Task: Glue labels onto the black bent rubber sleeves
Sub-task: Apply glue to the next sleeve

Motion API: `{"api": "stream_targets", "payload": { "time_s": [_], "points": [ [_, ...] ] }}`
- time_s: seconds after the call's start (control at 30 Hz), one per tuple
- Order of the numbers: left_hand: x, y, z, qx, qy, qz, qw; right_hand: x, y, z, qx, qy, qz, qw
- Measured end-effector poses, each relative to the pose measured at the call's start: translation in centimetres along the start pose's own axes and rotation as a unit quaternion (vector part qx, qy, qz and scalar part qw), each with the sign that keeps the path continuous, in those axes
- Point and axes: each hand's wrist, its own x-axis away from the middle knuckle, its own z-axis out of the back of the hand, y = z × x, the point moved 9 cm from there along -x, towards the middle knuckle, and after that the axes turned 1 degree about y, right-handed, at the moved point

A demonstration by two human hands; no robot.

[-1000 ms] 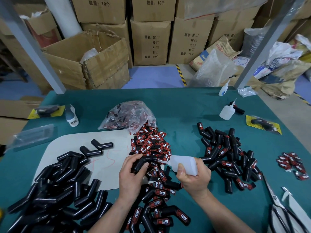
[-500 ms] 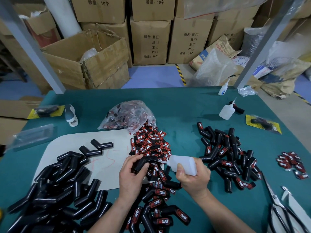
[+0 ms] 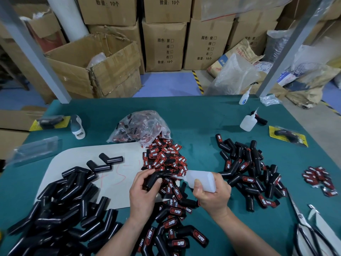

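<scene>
Soft, even overhead light in a wide-angle head view.
The teal-green table (image 3: 193,122) is brightly and evenly lit, with only faint, short shadows beside the things on it. Pale streaks of glare run along the glossy black bent rubber sleeves (image 3: 60,206) heaped at the table's near left corner, and the crinkled clear plastic bag (image 3: 140,126) at mid-table shines white. Focus is sharp at the centre. The stacked brown cardboard boxes (image 3: 164,47) beyond the far edge look softer. The grey metal posts (image 3: 36,52) lean inward and the table's edges bow from lens distortion.

Bare sleeves (image 3: 60,206) lie left, labels (image 3: 164,157) centre before the bag (image 3: 140,126), labelled sleeves (image 3: 247,169) right.
</scene>
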Motion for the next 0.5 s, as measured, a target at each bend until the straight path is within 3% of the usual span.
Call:
{"api": "stream_targets", "payload": {
  "time_s": [0.5],
  "points": [
    [-0.18,-0.26,0.07,0.004,0.003,-0.009,1.0,-0.05,0.79,0.64,-0.027,0.024,-0.019,0.999]
  ]
}}
